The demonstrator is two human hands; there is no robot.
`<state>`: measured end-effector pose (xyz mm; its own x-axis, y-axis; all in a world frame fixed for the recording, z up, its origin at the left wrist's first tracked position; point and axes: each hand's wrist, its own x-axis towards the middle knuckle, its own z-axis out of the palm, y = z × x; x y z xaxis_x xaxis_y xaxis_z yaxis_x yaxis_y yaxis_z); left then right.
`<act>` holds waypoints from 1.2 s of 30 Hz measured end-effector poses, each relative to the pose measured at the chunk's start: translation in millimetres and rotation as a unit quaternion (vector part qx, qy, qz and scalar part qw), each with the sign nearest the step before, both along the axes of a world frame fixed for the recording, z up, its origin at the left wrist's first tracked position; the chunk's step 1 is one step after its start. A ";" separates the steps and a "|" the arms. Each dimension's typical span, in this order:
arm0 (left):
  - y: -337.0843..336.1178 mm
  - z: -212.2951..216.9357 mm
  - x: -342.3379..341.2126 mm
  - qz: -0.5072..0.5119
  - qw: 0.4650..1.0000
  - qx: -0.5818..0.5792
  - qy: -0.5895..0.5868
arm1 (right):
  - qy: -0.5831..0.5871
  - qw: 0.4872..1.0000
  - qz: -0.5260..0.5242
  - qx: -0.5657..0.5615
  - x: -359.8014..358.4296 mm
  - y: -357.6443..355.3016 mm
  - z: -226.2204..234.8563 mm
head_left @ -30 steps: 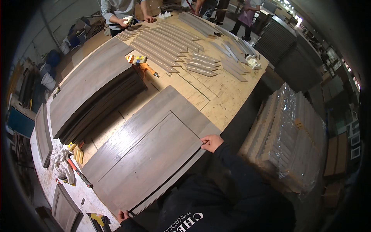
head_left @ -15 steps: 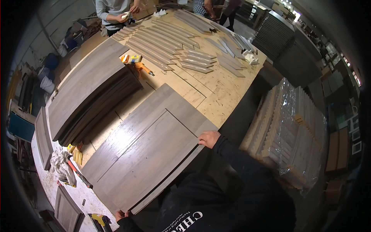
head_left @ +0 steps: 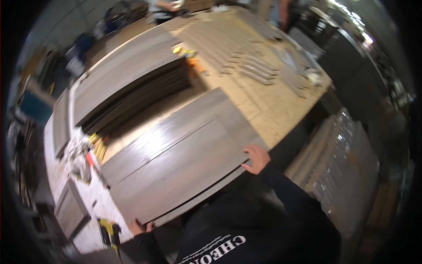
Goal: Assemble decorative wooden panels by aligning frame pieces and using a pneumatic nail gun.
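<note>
A large grey-brown wooden cabinet door [head_left: 189,145] with a framed centre lies flat on the near part of the worktable. Along its near edge runs a dark gap with a narrow wooden strip below. My right hand [head_left: 258,159] grips the door's near right corner, fingers on top and thumb at the edge. At the near left corner, my left hand [head_left: 140,226] holds the same edge, its fingers partly hidden. Beyond the door rises a stack of similar panels [head_left: 127,66]. Close to my left hand lies a yellow-and-black power drill [head_left: 108,231].
A white cloth [head_left: 77,152], a red-handled tool [head_left: 93,162] and a small framed door [head_left: 72,211] lie at left. An orange tool [head_left: 195,66] sits beyond the stack, near rows of wooden strips [head_left: 215,39]. Plastic-wrapped wood [head_left: 343,163] stands at right. Another person [head_left: 165,9] stands across the table.
The whole view has swung, so the scene sits farther right and is blurred. My right hand's fingers have spread further over the door's corner. My left hand stays at the other corner.
</note>
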<state>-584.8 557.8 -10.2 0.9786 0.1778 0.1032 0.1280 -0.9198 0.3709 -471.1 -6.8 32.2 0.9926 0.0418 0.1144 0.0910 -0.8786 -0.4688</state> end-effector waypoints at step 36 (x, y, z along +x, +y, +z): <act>31.3 -73.5 192.7 0.271 0.882 -0.382 -0.052 | 0.028 0.988 -0.103 0.115 191.6 13.0 -64.5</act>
<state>-392.1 589.1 -83.7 0.7204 0.6735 -0.1656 0.4011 -0.2097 0.8917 -279.5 6.2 -32.3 0.9821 -0.1834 0.0421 -0.1109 -0.7448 -0.6581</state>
